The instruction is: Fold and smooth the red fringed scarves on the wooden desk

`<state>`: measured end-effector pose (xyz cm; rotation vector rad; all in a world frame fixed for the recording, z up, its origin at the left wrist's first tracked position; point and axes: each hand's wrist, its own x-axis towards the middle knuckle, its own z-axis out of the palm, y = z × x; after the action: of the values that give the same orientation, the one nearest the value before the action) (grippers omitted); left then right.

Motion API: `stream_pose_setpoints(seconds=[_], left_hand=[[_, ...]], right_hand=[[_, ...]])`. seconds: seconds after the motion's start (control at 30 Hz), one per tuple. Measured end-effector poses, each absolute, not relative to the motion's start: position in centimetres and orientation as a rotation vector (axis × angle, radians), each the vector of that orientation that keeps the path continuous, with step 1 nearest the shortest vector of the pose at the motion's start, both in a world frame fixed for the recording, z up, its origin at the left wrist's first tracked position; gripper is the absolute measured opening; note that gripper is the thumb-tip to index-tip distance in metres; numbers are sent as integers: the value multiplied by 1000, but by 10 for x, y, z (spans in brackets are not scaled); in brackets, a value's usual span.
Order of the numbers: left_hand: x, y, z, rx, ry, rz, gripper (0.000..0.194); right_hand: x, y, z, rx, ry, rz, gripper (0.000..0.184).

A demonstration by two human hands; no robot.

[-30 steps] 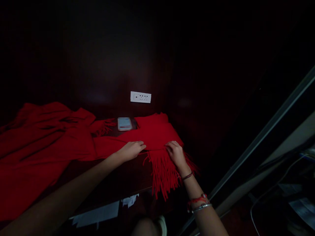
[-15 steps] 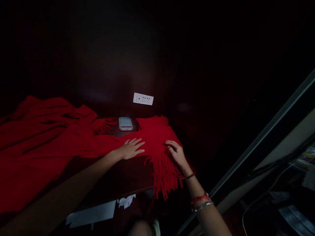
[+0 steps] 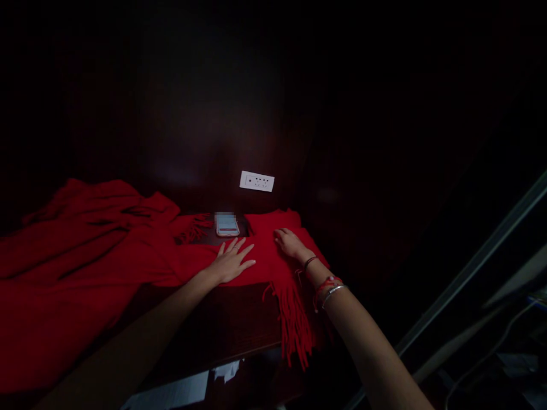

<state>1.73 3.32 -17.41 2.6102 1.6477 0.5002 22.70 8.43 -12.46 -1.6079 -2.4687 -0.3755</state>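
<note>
A red fringed scarf (image 3: 265, 250) lies across a dark wooden surface, folded at its right end, with the fringe (image 3: 294, 324) hanging over the front edge. My left hand (image 3: 231, 263) rests flat on the narrower strip of cloth, fingers spread. On the folded part is my right hand (image 3: 291, 244), its fingers curled together at the cloth, seemingly pinching it; the fingertips are partly hard to see. Just beyond my left hand lies a phone (image 3: 227, 225) with its screen lit.
More of the red cloth (image 3: 94, 245) is heaped at left. A white power socket (image 3: 257, 181) is on the dark back panel. Papers (image 3: 179, 392) and a crumpled white piece (image 3: 227, 371) sit beneath the surface's front edge. A pale metal rail (image 3: 470, 290) runs diagonally at right.
My left hand has gone from closed fingers at the scarf's edge to spread flat on it. My right hand opened, then moved farther back onto the folded part and curled. The view has shifted slightly.
</note>
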Motion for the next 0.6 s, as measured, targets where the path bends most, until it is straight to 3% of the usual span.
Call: stream_pose_setpoints(seconds=[0.2,0.37,0.6], left_hand=[[7,38,-179,2563,1764,487,69],[7,38,-179,2548,1773,488,78],[-4,43,-169,2254,1897,150,87]], right_hand=[[226,114,-101,-1621,-2502,-429,23],[235,125,-90,-1595,-2506,-483,23],[237,128,-103,-1645,-2483,-518,24]])
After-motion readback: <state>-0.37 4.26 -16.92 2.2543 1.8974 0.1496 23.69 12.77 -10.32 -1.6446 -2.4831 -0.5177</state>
